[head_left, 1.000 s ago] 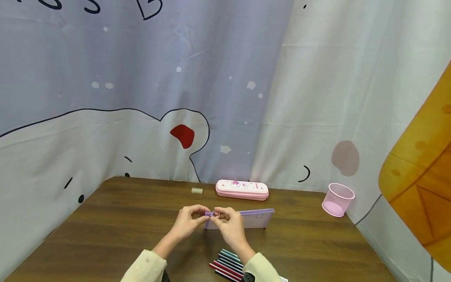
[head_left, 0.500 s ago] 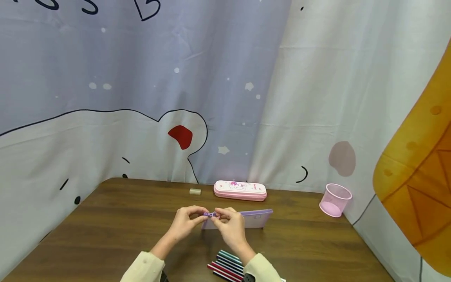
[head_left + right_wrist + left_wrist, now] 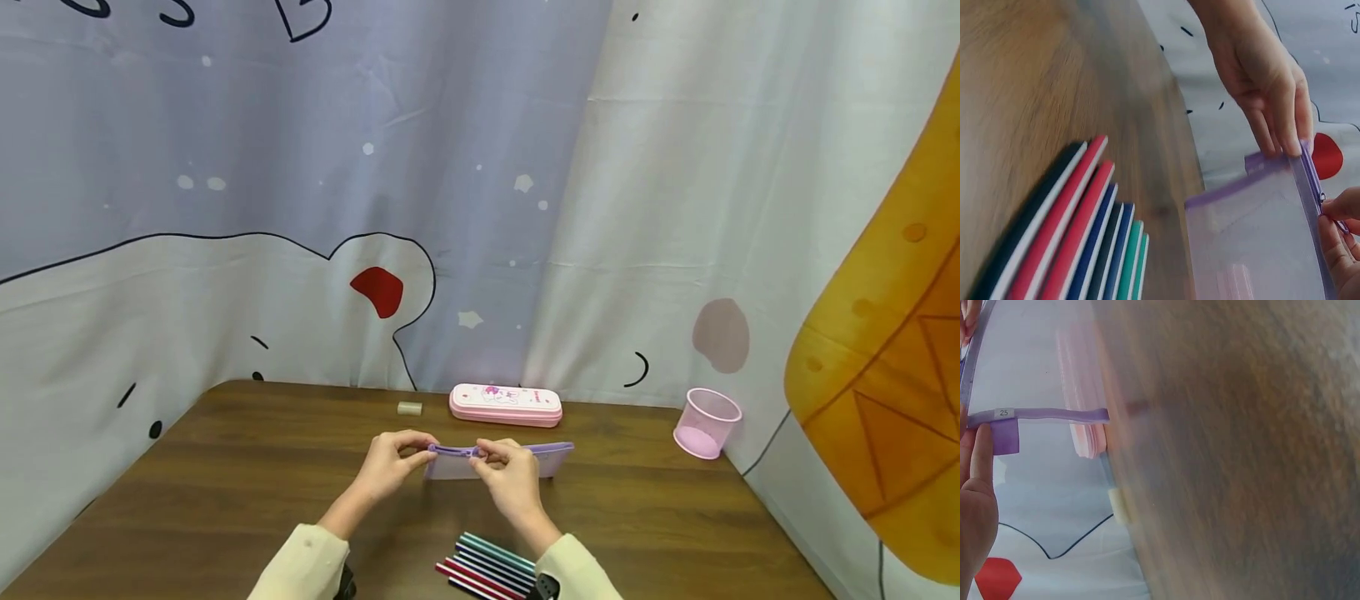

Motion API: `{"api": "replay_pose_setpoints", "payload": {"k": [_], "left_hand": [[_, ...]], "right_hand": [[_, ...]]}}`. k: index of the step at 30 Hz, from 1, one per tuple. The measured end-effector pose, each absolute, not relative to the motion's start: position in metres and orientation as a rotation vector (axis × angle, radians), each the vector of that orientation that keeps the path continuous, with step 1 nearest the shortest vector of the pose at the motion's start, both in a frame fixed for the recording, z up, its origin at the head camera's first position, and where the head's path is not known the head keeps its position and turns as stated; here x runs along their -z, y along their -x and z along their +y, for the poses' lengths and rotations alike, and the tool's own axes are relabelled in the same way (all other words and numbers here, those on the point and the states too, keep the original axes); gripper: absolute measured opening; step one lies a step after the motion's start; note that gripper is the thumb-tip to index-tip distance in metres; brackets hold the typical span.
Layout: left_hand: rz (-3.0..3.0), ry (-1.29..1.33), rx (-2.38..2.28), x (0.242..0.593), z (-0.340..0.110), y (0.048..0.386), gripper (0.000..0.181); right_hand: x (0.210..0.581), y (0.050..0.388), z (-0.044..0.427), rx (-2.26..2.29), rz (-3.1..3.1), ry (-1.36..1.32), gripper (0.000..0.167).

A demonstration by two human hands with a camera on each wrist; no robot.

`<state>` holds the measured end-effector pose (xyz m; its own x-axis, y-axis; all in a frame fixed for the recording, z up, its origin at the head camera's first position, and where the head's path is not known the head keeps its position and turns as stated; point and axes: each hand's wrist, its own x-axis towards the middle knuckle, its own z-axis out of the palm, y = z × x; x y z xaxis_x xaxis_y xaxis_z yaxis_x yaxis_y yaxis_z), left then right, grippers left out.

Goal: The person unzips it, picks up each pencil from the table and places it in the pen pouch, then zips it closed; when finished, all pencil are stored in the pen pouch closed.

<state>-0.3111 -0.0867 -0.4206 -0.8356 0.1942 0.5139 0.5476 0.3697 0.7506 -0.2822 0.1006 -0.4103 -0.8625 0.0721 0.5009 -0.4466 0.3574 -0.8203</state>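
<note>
A see-through zip pouch [image 3: 1247, 231] with purple edging stands upright over the table in the head view. My left hand [image 3: 386, 467] pinches its top left corner, beside a small purple tab [image 3: 1006, 437]. At the zip along the top edge, my right hand [image 3: 512, 482] pinches the zip pull [image 3: 1322, 198] between thumb and fingers. The right wrist view shows the two hands apart, with a stretch of purple zip between them. Through the pouch's clear side a pink shape is visible in the left wrist view.
Several striped sticks, red, navy and teal with white, perhaps pencils [image 3: 1079, 231], lie near my right forearm. Behind the pouch are a pink pencil case [image 3: 506, 406] and a small beige block [image 3: 409, 408]. A pink cup [image 3: 707, 423] stands at the right, by the curtain [image 3: 637, 208].
My right hand has moved rightward along the pouch's top edge with the zip pull, so the gap between the hands has widened. The left hand keeps hold of the corner.
</note>
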Motion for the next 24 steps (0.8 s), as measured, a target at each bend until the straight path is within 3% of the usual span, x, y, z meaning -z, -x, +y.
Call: {"api": "replay_pose_setpoints", "payload": {"k": [24], "left_hand": [[-2.214, 0.523, 1.381, 0.42, -0.103, 0.317, 0.009]], "right_hand": [[0.426, 0.284, 0.198, -1.19, -2.146, -0.151, 0.02]]}}
